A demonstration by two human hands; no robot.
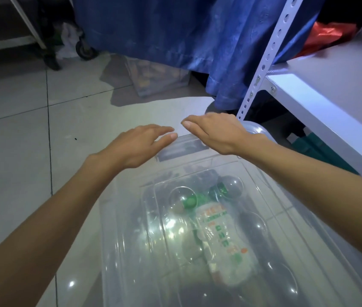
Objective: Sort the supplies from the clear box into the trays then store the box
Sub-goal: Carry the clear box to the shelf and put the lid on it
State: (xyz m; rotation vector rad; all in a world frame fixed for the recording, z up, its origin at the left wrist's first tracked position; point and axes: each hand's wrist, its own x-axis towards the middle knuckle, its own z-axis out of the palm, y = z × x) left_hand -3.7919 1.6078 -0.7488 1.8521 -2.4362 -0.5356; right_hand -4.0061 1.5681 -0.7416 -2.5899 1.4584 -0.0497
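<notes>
The clear box (208,229) sits on the tiled floor (20,129) beside the shelf (330,89), lid (197,196) on, supplies (a green-capped bottle (222,238) among them) inside. Left hand (138,142) and right hand (217,131) hover spread over the far latch (181,148), holding nothing. Sorting appears not yet begun; no trays are identifiable.

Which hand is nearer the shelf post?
Right. The right hand hovers over the box latch's right end, just left of the shelf post. The left hand is over the latch's left end, farther from the post.
</notes>
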